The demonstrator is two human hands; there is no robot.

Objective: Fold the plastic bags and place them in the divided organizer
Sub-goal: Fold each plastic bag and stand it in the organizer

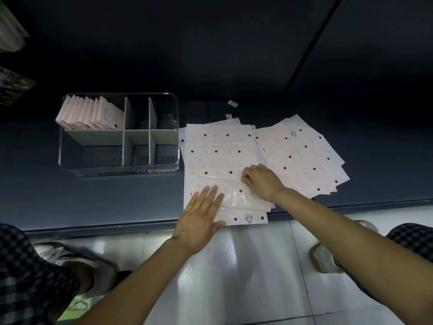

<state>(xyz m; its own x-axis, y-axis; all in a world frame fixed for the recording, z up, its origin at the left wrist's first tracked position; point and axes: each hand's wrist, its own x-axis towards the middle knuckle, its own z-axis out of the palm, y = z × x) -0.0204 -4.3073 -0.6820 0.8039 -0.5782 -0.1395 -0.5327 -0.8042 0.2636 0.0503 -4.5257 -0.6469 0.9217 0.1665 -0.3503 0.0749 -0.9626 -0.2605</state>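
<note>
Dark counter (105, 202). My left hand (199, 216) presses flat on the plastic bag (220, 160); right hand (260, 181) pinches its fold. Organizer (164, 167) at ten o'clock.

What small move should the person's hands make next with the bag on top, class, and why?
Probably the right hand draws the pinched edge of the top bag further over, since the left hand lies flat on it and the fold looks only half made.
</note>
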